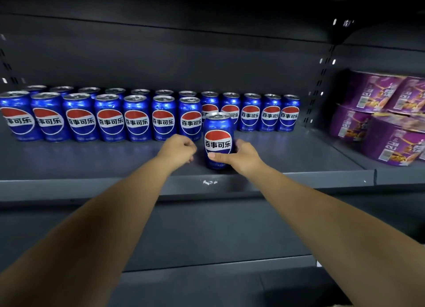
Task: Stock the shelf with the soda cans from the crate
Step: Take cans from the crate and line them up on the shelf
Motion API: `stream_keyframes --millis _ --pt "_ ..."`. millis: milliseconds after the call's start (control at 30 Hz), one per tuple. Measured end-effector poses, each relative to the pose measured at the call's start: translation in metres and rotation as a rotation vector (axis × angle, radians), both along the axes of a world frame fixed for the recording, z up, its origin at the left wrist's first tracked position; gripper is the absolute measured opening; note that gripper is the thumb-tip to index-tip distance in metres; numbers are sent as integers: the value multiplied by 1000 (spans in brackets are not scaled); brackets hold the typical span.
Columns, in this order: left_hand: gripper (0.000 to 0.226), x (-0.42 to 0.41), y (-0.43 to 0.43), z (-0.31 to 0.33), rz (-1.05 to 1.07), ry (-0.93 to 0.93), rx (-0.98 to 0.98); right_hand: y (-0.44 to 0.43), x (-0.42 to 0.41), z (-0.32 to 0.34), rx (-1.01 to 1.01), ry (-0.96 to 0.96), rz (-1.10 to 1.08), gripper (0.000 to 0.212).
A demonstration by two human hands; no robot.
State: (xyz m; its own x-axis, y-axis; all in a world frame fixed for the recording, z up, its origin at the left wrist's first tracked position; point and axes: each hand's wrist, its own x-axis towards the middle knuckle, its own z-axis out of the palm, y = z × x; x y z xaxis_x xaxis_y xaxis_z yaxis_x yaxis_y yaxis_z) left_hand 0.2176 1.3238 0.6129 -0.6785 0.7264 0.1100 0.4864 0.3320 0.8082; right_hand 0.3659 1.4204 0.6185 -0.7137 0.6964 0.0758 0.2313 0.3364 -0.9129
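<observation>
A blue soda can [217, 131] stands upright near the front edge of the dark grey shelf [92, 166]. My right hand [241, 156] grips it from the right, thumb across its front. Just left of the can is my left hand [178, 151], fingers curled into a fist and holding nothing. Behind them, several identical cans [135, 118] stand in two rows along the shelf; the front row ends at a can [190, 119] just behind my left hand. The crate is out of view.
Purple boxed packs [388, 127] are stacked in two layers at the shelf's right end. A perforated metal upright [318, 88] divides the bays. Another shelf ledge [207, 265] lies below. The shelf above overhangs the cans.
</observation>
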Motion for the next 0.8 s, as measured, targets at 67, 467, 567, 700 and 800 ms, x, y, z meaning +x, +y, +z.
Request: stream_keyframes --millis 67,467,567,700,800 --pt "28 -3 12 -4 18 61 -43 9 -8 -3 -2 -1 -19 49" --pt "12 -19 42 -15 224 382 -163 55 -70 -28 281 -272 -202 86" --pt "10 -17 43 -14 189 438 -214 57 -78 -23 375 -423 -213 79" --pt "10 -16 43 -13 188 452 -221 62 -89 -23 389 -463 -240 76" --pt "10 -17 43 -14 188 435 -216 66 -95 -23 420 -495 -263 82"
